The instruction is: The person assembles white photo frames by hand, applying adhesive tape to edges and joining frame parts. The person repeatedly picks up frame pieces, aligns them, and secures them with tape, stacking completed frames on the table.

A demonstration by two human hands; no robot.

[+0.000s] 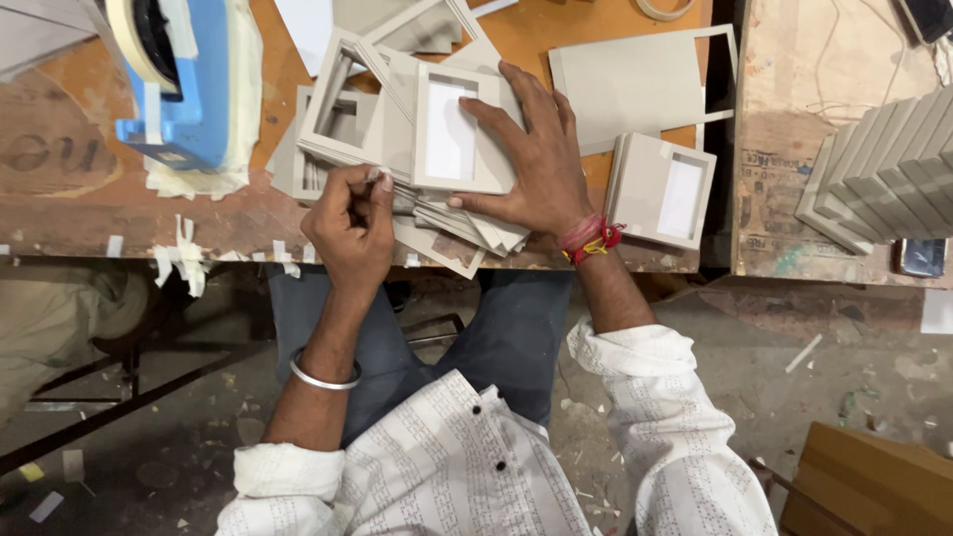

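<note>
My right hand (531, 164), with red threads at the wrist, lies flat with spread fingers on a grey cardboard frame (452, 129) that has a white window, pressing it onto a fanned pile of similar grey pieces (467, 228). My left hand (347, 223), with a silver bangle on the forearm, pinches the edge of a grey piece at the frame's lower left corner with thumb and fingertips. What exactly sits between those fingertips is too small to tell. An open grey frame (342, 109) leans just above the left hand.
A blue tape dispenser (184, 89) with a roll stands at the left of the wooden table (89, 208). A second grey frame stack (660, 189) and a flat grey board (630, 84) lie to the right. Stacked grey boxes (888, 169) stand far right, and a brown box (874, 481) sits on the floor.
</note>
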